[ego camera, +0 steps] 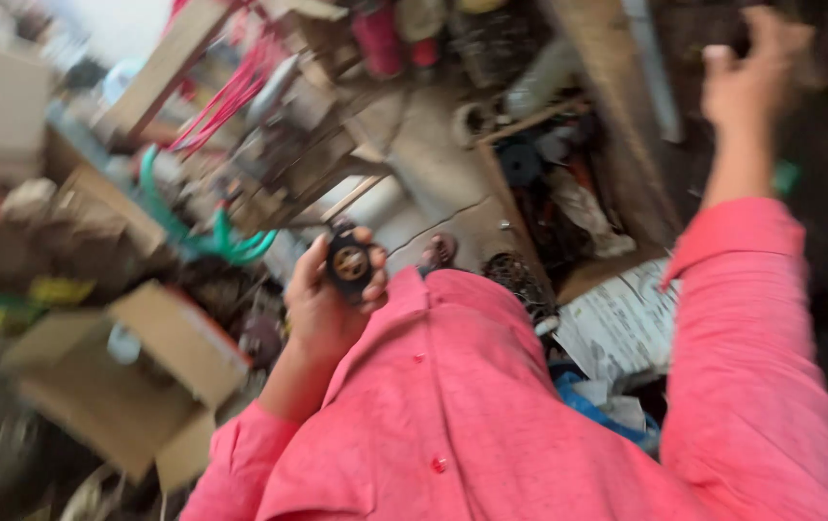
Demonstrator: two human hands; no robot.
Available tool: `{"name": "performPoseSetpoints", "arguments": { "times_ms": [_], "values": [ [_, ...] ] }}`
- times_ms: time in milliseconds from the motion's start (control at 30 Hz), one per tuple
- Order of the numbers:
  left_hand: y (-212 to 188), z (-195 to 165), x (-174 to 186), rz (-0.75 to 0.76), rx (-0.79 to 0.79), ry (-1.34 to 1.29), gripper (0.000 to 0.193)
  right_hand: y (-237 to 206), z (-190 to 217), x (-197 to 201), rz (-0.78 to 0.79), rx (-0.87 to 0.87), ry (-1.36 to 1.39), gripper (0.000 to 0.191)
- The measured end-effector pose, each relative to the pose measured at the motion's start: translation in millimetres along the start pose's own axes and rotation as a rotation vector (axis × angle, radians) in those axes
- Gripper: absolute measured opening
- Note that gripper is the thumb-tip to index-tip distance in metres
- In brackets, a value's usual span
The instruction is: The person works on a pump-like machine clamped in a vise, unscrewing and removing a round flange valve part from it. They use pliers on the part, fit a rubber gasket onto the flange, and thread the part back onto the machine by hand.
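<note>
Left hand fingers gripping small round black part with brassy centre; right hand blurred, grip unclear.

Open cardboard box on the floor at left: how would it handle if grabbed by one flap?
The cardboard box probably is light: it looks nearly empty. Its flaps splay open, so one flap would likely bend or tear before lifting the box squarely. Pushed, it probably slides rather than tips, since it sits low and wide.

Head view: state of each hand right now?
Left hand: closed on a small black round part with a brass-coloured centre.
Right hand: raised, blurred; cannot tell whether it holds anything.
</note>
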State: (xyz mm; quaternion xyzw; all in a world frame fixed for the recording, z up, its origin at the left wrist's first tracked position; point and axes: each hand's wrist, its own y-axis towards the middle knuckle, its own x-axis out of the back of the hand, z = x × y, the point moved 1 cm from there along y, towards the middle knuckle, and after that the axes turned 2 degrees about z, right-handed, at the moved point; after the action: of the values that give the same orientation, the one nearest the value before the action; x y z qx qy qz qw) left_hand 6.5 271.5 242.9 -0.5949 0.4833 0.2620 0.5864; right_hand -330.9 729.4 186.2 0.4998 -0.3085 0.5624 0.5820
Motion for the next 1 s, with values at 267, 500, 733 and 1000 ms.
{"name": "performPoseSetpoints", "arguments": {
  "times_ms": [267,500,733,1000],
  "values": [
    [-23,-6,25,-0.088,-0.169,-0.046,0.045,60,10,-39,-0.046,-0.285,0.393,0.032],
    [-52,-33,38,-0.163,-0.35,-0.144,0.045,34,-5,-17,-0.075,-0.177,-0.089,0.02],
    [-23,-91,38,-0.131,-0.444,0.013,0.041,-71,117,-68,0.142,0.027,0.354,0.018],
    [42,-128,39,-0.118,-0.511,0.096,0.044,0,314,-246,0.631,0.189,0.395,0.027]
  ]
}}
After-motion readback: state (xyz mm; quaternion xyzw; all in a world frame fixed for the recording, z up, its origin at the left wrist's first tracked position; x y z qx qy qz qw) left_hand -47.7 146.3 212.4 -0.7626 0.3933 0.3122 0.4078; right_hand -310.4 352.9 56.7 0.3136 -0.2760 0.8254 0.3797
